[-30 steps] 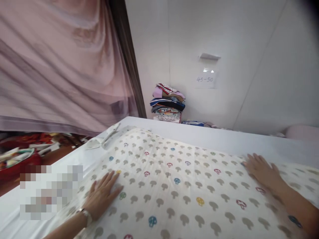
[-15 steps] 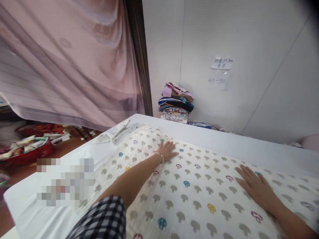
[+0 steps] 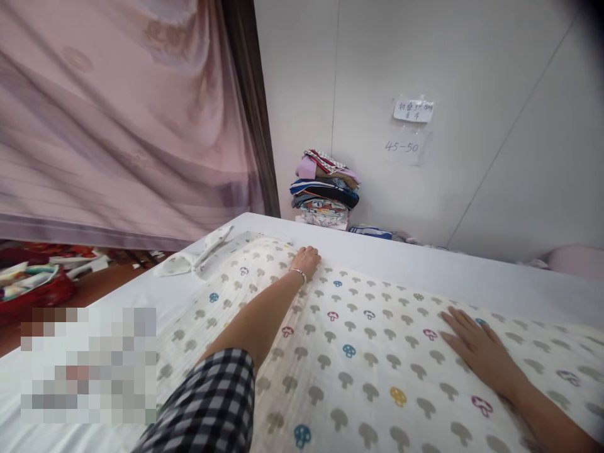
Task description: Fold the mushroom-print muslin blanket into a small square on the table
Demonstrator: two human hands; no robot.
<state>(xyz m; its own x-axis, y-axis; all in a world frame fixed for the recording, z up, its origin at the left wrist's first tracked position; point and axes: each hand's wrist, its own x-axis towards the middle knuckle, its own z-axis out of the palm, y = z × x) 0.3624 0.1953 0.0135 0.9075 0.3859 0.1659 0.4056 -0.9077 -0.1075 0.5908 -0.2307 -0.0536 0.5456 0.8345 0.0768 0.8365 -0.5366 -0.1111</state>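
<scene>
A white cloth printed with small mushrooms (image 3: 358, 352) lies spread over a white table (image 3: 425, 270). My left hand (image 3: 306, 258) is stretched to the cloth's far edge, its fingers curled over that edge and a thin bracelet on the wrist. The checked sleeve of that arm fills the lower middle. My right hand (image 3: 476, 349) lies flat on the cloth at the right, fingers spread.
A stack of folded clothes (image 3: 324, 192) stands against the white wall behind the table. A pink curtain (image 3: 117, 113) hangs at the left. A small white garment (image 3: 198, 255) lies at the table's far left corner. Red cloth and clutter (image 3: 33, 286) lie on the floor.
My left hand slid from the near left part of the cloth forward to its far edge and curled there. My right hand stayed flat, shifting only slightly.
</scene>
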